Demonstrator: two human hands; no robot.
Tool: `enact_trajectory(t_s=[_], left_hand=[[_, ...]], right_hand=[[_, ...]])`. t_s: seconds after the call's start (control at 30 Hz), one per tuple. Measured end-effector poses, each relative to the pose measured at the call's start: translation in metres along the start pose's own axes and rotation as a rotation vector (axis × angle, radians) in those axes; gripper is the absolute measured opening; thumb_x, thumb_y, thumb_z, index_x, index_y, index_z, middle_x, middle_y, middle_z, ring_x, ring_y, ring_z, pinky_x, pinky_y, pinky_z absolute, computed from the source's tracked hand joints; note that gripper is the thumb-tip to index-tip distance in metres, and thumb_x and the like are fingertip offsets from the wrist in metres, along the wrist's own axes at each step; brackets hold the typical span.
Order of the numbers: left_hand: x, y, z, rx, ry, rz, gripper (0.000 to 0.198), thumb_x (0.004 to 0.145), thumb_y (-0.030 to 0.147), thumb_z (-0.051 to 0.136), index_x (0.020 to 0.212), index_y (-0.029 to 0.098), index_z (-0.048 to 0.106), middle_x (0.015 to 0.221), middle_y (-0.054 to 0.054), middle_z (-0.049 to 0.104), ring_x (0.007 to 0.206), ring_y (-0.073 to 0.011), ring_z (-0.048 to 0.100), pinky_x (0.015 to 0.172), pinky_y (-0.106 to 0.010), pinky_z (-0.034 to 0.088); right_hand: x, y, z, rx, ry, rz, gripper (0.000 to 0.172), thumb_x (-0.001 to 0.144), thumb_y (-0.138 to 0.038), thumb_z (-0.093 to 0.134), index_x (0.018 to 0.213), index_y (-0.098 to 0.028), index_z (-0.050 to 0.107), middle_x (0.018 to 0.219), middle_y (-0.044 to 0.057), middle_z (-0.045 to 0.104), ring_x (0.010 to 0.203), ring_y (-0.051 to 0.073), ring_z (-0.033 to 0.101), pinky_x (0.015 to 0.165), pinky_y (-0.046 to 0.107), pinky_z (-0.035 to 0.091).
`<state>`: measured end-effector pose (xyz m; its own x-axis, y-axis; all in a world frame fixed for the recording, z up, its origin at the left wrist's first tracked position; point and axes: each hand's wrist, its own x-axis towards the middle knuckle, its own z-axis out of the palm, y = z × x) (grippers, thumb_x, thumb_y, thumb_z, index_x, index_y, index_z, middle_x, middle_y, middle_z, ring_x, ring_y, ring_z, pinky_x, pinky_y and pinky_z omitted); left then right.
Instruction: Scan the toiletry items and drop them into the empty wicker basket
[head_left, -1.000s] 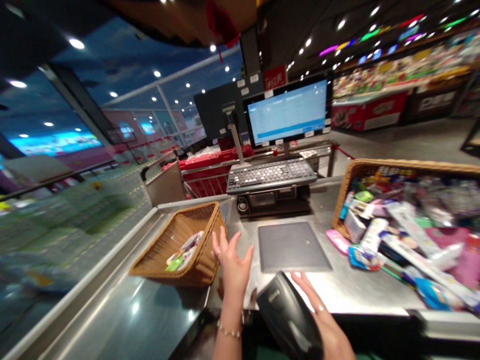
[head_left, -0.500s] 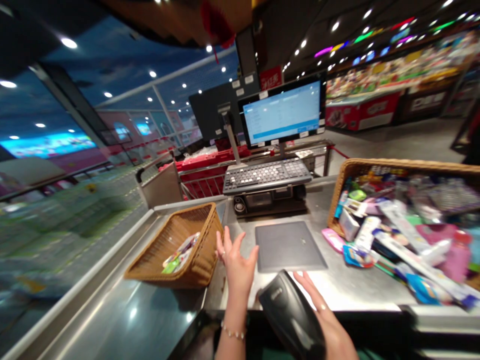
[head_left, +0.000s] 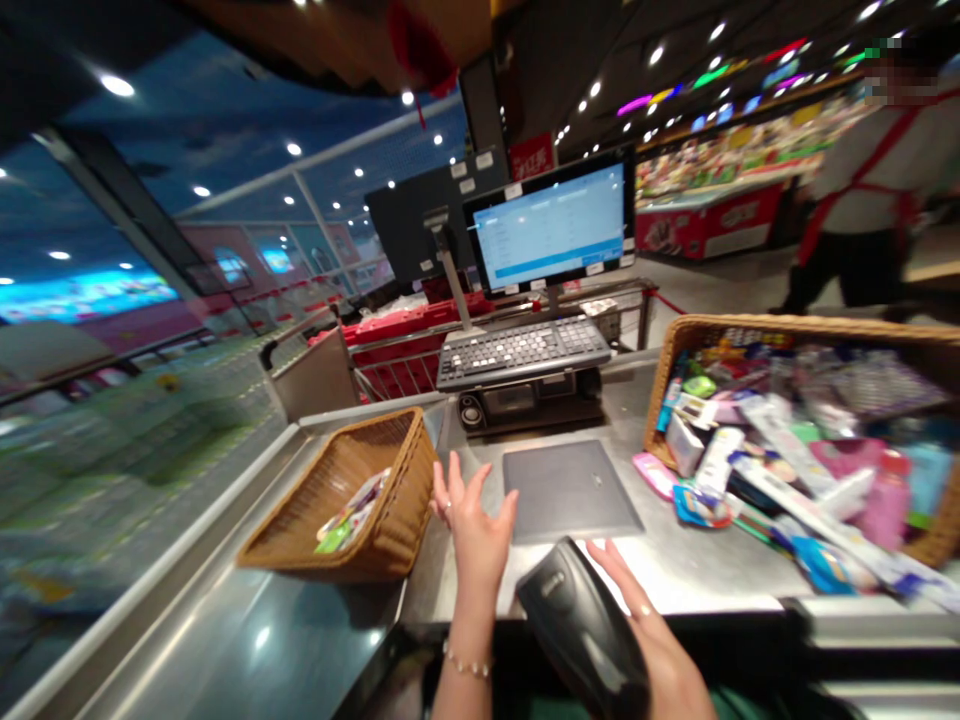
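Observation:
My left hand (head_left: 478,530) hovers over the metal counter with its fingers spread, nothing in it, beside a wicker basket (head_left: 411,490) that holds a few small packaged items (head_left: 352,515). A black handheld barcode scanner (head_left: 574,610) is in my right hand (head_left: 664,650), its head pointing up and to the left. One or two fingers of that hand stretch out past the scanner; the rest are hidden behind it. Just beyond both hands lies a flat grey pad (head_left: 566,495).
A larger wicker basket (head_left: 750,325) at the right overflows with packaged goods and a pink bottle (head_left: 885,500). A keyboard (head_left: 525,350) and a lit monitor (head_left: 551,225) stand at the back. A person in red straps (head_left: 862,190) is at far right.
The view has turned slightly right, so the counter and baskets sit a little further left. A person has come into sight at the far right. Both hands keep their pose.

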<state>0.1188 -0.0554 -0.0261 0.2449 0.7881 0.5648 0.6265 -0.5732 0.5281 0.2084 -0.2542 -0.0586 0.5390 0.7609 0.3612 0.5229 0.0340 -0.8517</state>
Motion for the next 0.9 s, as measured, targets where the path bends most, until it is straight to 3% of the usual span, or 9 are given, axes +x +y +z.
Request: enact_trajectory(t_s=[0.13, 0.23, 0.43, 0.53, 0.77, 0.9], left_hand=[[-0.001, 0.003, 0.003, -0.015, -0.01, 0.0, 0.037, 0.072, 0.036, 0.071, 0.108, 0.026, 0.071, 0.149, -0.013, 0.043, 0.145, -0.0364, 0.021, 0.113, -0.062, 0.024], [-0.001, 0.005, 0.008, -0.028, -0.011, 0.005, 0.037, 0.072, 0.036, 0.071, 0.107, 0.027, 0.071, 0.149, -0.013, 0.043, 0.145, -0.0366, 0.021, 0.112, -0.063, 0.025], [-0.001, 0.008, 0.019, -0.006, -0.021, 0.039, 0.036, 0.074, 0.038, 0.069, 0.107, 0.026, 0.071, 0.148, -0.015, 0.043, 0.145, -0.0385, 0.022, 0.108, -0.067, 0.027], [-0.002, 0.013, 0.021, -0.02, -0.029, 0.046, 0.035, 0.074, 0.037, 0.069, 0.107, 0.025, 0.071, 0.148, -0.015, 0.043, 0.145, -0.0385, 0.022, 0.108, -0.067, 0.027], [-0.007, 0.037, 0.022, -0.053, 0.012, 0.017, 0.031, 0.074, 0.03, 0.067, 0.105, 0.024, 0.071, 0.145, -0.014, 0.047, 0.144, -0.0363, 0.024, 0.112, -0.064, 0.024], [-0.008, 0.042, 0.025, -0.059, 0.015, 0.041, 0.03, 0.075, 0.031, 0.067, 0.104, 0.024, 0.071, 0.145, -0.014, 0.047, 0.144, -0.037, 0.025, 0.112, -0.064, 0.025]], right_hand=[[0.001, 0.006, 0.009, 0.082, 0.105, 0.057, 0.051, 0.078, -0.054, 0.064, 0.123, -0.03, 0.066, 0.14, 0.007, 0.056, 0.132, 0.037, 0.048, 0.109, 0.051, 0.04], [0.008, 0.014, 0.018, 0.122, 0.176, 0.263, 0.053, 0.087, -0.062, 0.048, 0.123, -0.028, 0.067, 0.137, 0.013, 0.058, 0.126, 0.036, 0.055, 0.109, 0.054, 0.037], [0.017, 0.023, 0.017, 0.162, 0.156, 0.407, 0.073, 0.077, -0.079, 0.041, 0.119, -0.027, 0.069, 0.14, 0.014, 0.054, 0.131, 0.038, 0.047, 0.109, 0.058, 0.029], [0.016, 0.023, 0.013, 0.167, 0.17, 0.392, 0.072, 0.078, -0.078, 0.043, 0.12, -0.026, 0.069, 0.14, 0.015, 0.053, 0.131, 0.038, 0.047, 0.109, 0.06, 0.026], [0.014, 0.024, 0.004, 0.129, 0.186, 0.33, 0.062, 0.083, -0.071, 0.044, 0.118, -0.027, 0.07, 0.137, 0.013, 0.057, 0.128, 0.033, 0.053, 0.109, 0.05, 0.035], [0.01, 0.014, -0.004, 0.121, 0.21, 0.305, 0.064, 0.089, -0.068, 0.03, 0.123, -0.027, 0.067, 0.14, 0.01, 0.056, 0.129, 0.03, 0.052, 0.11, 0.045, 0.036]])
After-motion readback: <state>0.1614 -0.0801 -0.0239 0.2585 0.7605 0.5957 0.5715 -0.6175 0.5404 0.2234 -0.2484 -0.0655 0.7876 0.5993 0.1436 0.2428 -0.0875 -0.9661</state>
